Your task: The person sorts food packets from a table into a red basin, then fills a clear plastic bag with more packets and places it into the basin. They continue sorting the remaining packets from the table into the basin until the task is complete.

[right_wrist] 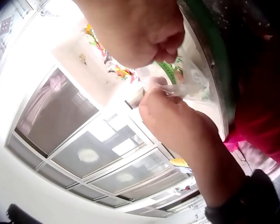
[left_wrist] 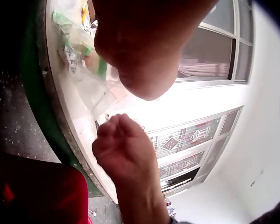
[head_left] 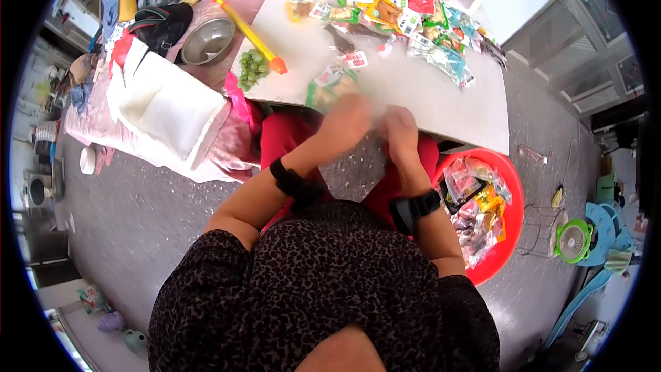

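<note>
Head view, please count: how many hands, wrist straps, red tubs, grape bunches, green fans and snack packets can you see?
Hands: 2, the left hand and the right hand
Wrist straps: 2
Red tub: 1
Grape bunch: 1
Green fan: 1
Total: 7
Snack packets aren't in that total: they overlap too much to count.

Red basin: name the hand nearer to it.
Right. In the head view, the right hand is up and left of the red basin; the left hand is farther left.
</note>
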{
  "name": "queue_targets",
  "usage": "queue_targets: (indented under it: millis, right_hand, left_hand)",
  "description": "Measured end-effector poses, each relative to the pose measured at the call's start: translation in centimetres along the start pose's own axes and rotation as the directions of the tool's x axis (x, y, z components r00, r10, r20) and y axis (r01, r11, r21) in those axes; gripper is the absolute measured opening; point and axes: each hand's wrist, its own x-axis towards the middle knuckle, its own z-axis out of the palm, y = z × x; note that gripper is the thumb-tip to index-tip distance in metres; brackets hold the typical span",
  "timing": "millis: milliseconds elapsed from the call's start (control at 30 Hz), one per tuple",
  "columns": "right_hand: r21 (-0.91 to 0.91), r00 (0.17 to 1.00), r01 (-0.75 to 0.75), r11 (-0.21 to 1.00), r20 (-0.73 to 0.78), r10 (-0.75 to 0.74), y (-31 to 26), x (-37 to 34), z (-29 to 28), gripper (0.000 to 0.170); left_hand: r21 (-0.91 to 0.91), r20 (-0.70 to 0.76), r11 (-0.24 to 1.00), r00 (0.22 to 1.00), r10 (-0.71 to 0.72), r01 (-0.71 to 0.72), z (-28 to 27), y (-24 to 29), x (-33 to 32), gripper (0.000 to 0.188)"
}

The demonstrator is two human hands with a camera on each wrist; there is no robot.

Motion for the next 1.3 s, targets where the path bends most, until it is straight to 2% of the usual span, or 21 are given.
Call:
queue_targets:
  millis: [33, 133, 167, 200, 300, 333, 367, 467, 500, 667, 767, 833, 967, 1033, 1067, 1167, 1200, 1233, 1267, 1300]
  right_hand:
    - [-0.079, 1.000, 0.007, 0.997, -0.024, -0.009, 0.6, -0.2, -1.3, 0.023]
    - [0.075, 0.978, -0.192, 0.979, -0.065, 0.197, 1.7, -0.5, -2.4, 0.031]
    - [0.148, 0.963, -0.266, 0.953, 0.078, 0.257, 2.2, -0.4, -2.4, 0.037]
    - [0.152, 0.949, -0.298, 0.942, 0.149, 0.276, 2.3, -0.3, -2.1, 0.037]
    - [0.363, 0.901, -0.392, 0.845, 0.337, 0.273, -0.8, -1.3, 0.0, 0.035]
    - [0.505, 0.893, -0.374, 0.778, 0.421, 0.156, 0.7, -0.4, 0.2, 0.030]
    - [0.563, 0.905, -0.358, 0.745, 0.407, 0.128, 0.9, -0.3, 0.5, 0.023]
    - [0.521, 0.891, -0.369, 0.769, 0.434, 0.134, 1.8, 0.3, 0.5, 0.023]
    - [0.468, 0.929, -0.329, 0.820, 0.316, 0.193, 0.6, -0.6, 0.9, 0.018]
    - [0.528, 0.946, -0.265, 0.807, 0.303, 0.113, -2.6, -2.7, 0.7, 0.016]
    - [0.561, 0.945, -0.248, 0.790, 0.319, 0.070, -4.5, -4.0, -0.3, 0.015]
    - [0.547, 0.943, -0.256, 0.797, 0.321, 0.083, -5.6, -4.7, -0.8, 0.016]
    - [0.437, 0.987, -0.137, 0.889, 0.130, 0.089, -4.9, -5.0, -2.9, 0.015]
    - [0.428, 0.997, -0.062, 0.901, 0.066, 0.037, -5.0, -5.4, -4.3, 0.012]
    - [0.357, 0.999, -0.001, 0.934, -0.031, 0.013, -5.7, -6.1, -5.2, 0.010]
    - [0.147, 0.988, 0.126, 0.981, -0.107, -0.111, -7.7, -8.0, -9.7, 0.009]
    - [0.029, 0.977, 0.093, 0.995, -0.197, -0.085, -9.4, -9.3, -11.0, 0.008]
    - [-0.092, 0.981, 0.073, 0.993, -0.172, -0.088, -9.4, -9.3, -13.6, 0.010]
    - [-0.161, 0.959, 0.113, 0.980, -0.239, -0.150, -9.3, -9.9, -15.8, 0.011]
    - [-0.088, 0.957, 0.131, 0.987, -0.249, -0.149, -9.9, -10.8, -17.1, 0.013]
  left_hand:
    - [0.016, -0.007, 1.000, 1.000, -0.011, 0.011, -0.1, -0.2, 0.0, 0.016]
    - [-0.018, 0.046, 0.998, 0.997, -0.061, 0.062, -0.9, -0.1, 0.8, 0.015]
    - [-0.032, -0.011, 0.999, 1.000, 0.000, 0.000, -0.3, -0.6, 0.6, 0.016]
    - [-0.053, -0.062, 0.997, 0.996, 0.061, -0.064, 0.5, -1.1, 0.3, 0.018]
    - [-0.116, 0.033, 0.993, 0.999, 0.010, -0.006, 0.4, 0.0, 0.1, 0.014]
    - [-0.145, 0.081, 0.989, 0.996, -0.021, 0.032, 0.0, 0.8, 0.1, 0.013]
    - [-0.141, 0.115, 0.990, 0.993, -0.010, 0.026, -0.3, 1.4, 0.1, 0.011]
    - [-0.109, 0.170, 0.994, 0.985, 0.019, -0.001, -1.3, 2.7, 0.6, 0.007]
    - [-0.099, 0.178, 0.995, 0.984, 0.031, -0.014, -1.5, 3.1, 0.8, 0.005]
    - [-0.123, 0.164, 0.990, 0.982, 0.089, -0.069, -2.4, 6.2, 1.6, 0.005]
    - [-0.152, 0.229, 0.987, 0.970, 0.077, -0.042, -2.7, 7.5, 2.0, 0.006]
    - [-0.135, 0.257, 0.979, 0.949, 0.182, -0.151, -2.1, 8.1, 2.1, 0.006]
    - [-0.129, 0.350, 0.938, 0.871, 0.346, -0.320, -0.8, 9.8, 2.5, 0.010]
    - [-0.225, 0.363, 0.919, 0.848, 0.386, -0.323, -0.2, 10.1, 2.6, 0.014]
    - [-0.273, 0.368, 0.907, 0.837, 0.405, -0.320, 0.1, 10.1, 2.6, 0.016]
    - [-0.361, 0.386, 0.912, 0.859, 0.336, -0.194, 0.8, 9.0, 1.9, 0.017]
    - [-0.378, 0.387, 0.913, 0.869, 0.308, -0.155, 1.0, 8.4, 1.6, 0.017]
    - [-0.390, 0.391, 0.914, 0.880, 0.270, -0.108, 1.3, 7.6, 1.2, 0.015]
    - [-0.388, 0.426, 0.921, 0.883, 0.199, -0.020, 1.6, 6.6, 0.6, 0.015]
    - [-0.384, 0.460, 0.921, 0.879, 0.128, 0.067, 1.9, 5.3, -0.1, 0.015]
